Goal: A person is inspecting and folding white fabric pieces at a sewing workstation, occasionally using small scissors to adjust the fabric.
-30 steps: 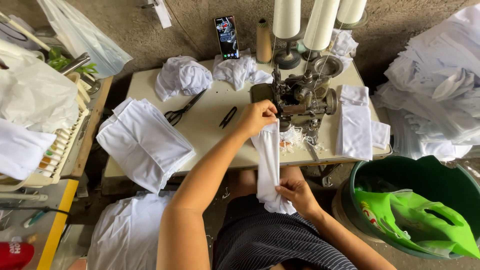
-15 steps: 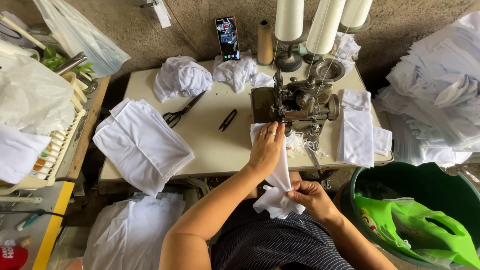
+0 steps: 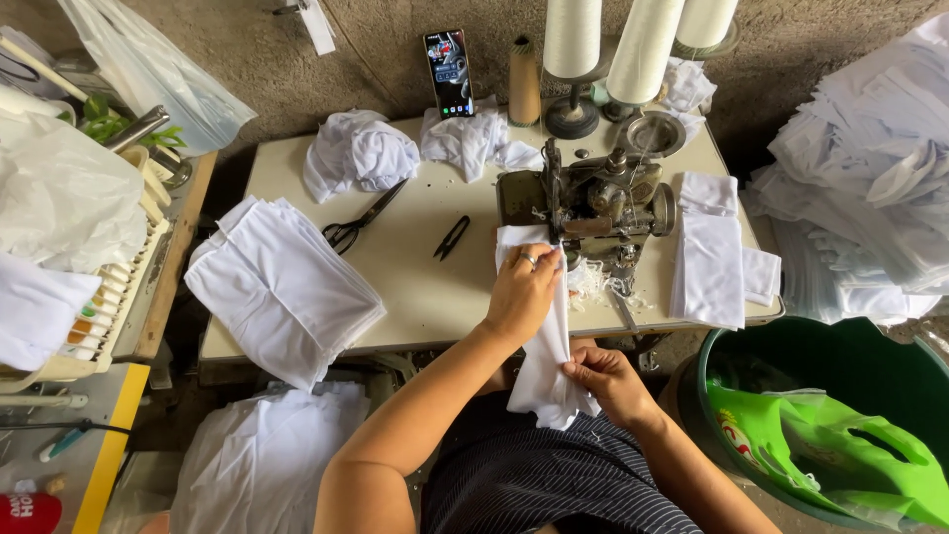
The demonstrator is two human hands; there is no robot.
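A narrow white fabric piece (image 3: 547,368) hangs from the sewing machine (image 3: 591,203) down over the table's front edge to my lap. My left hand (image 3: 521,293) presses and grips its upper part against the table, just left of the machine's needle area. My right hand (image 3: 605,380) pinches the lower part below the table edge. The cloth's top end lies under the machine's front.
On the cream table (image 3: 415,287) lie a stack of white pieces (image 3: 282,287), scissors (image 3: 361,220), black thread snips (image 3: 452,237), crumpled white cloths (image 3: 358,150), a propped phone (image 3: 450,59), thread cones (image 3: 638,49) and folded pieces (image 3: 710,252). A green bin (image 3: 840,415) stands at the right.
My left hand slid the cloth's top end up to the machine's front and now holds it on the table. My right hand stayed low on the cloth's hanging end.
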